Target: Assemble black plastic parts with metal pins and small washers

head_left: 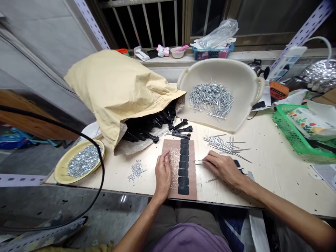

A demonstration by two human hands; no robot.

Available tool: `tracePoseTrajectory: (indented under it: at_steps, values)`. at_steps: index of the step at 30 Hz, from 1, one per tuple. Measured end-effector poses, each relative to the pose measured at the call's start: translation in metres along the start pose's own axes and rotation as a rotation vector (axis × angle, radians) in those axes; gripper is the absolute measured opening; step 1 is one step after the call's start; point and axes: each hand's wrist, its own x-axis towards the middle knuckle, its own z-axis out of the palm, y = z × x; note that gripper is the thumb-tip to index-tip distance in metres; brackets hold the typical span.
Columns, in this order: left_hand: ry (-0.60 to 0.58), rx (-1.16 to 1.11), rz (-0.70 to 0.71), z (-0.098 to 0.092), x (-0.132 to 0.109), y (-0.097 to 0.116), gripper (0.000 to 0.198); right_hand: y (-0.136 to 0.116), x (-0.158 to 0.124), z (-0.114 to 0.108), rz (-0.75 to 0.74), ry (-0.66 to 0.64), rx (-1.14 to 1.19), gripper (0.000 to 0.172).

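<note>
My left hand (163,175) rests at the left edge of a reddish-brown board (191,154), thumb and fingers drawn together; whether something is between them is hidden. A column of black rounded pads (183,172) runs down the board, with pale granules (174,164) scattered to its left. Just right of the board, my right hand (222,168) pinches a thin metal pin (198,162) that points toward the pads. Beyond this hand lies a loose pile of long metal pins (223,144). Small shiny metal pieces (136,170) are spread out left of my left hand.
A tan sack (123,80) spills black plastic parts (149,127) behind the board. A white basin (241,80) holds many metal pins. A yellow bowl (60,171) of small metal pieces stands at the left edge; a green basket (288,140) is at right. A black cable (102,175) loops across the left.
</note>
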Motion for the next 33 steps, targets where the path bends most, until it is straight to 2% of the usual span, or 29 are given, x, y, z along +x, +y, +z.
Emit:
tracePoseTrajectory:
  at_steps: [3,6,8,11,13,15,17,19,21,24,28,33]
  values:
    - [0.001,0.091,0.047,0.0,0.0,0.0,0.032,0.012,-0.024,-0.013,0.065,0.015,-0.091,0.024]
    - [-0.005,0.096,0.093,0.001,-0.001,0.0,0.031,0.015,-0.017,-0.019,0.051,0.081,-0.154,0.024]
    - [0.011,0.098,0.117,0.002,-0.004,0.001,0.03,0.009,0.01,-0.016,0.026,0.141,-0.176,0.025]
    - [0.028,0.102,0.115,-0.004,-0.008,0.003,0.03,-0.002,0.074,-0.001,-0.055,0.169,-0.212,0.026]
    - [0.065,0.126,0.108,-0.02,-0.008,0.004,0.03,-0.008,0.121,0.013,-0.127,0.153,-0.274,0.027]
    - [0.145,0.191,0.114,-0.045,-0.006,0.003,0.03,-0.008,0.161,0.027,-0.203,0.102,-0.333,0.026]
    - [0.223,0.301,0.129,-0.077,-0.004,0.0,0.028,-0.006,0.189,0.039,-0.281,0.046,-0.38,0.025]
    - [0.225,0.436,0.146,-0.107,-0.003,-0.007,0.025,-0.001,0.206,0.05,-0.345,0.017,-0.411,0.023]
    - [0.162,0.554,0.166,-0.129,-0.006,-0.016,0.023,0.003,0.213,0.057,-0.375,0.027,-0.424,0.022]
    - [0.048,0.703,0.231,-0.142,-0.013,-0.03,0.023,0.008,0.213,0.061,-0.394,0.09,-0.411,0.019]
    - [-0.021,0.903,0.345,-0.141,-0.017,-0.038,0.023,0.011,0.203,0.05,-0.388,0.287,-0.265,0.019]
    - [-0.108,1.093,0.381,-0.137,-0.009,-0.037,0.023,0.002,0.178,0.016,-0.277,0.605,-0.036,0.016]
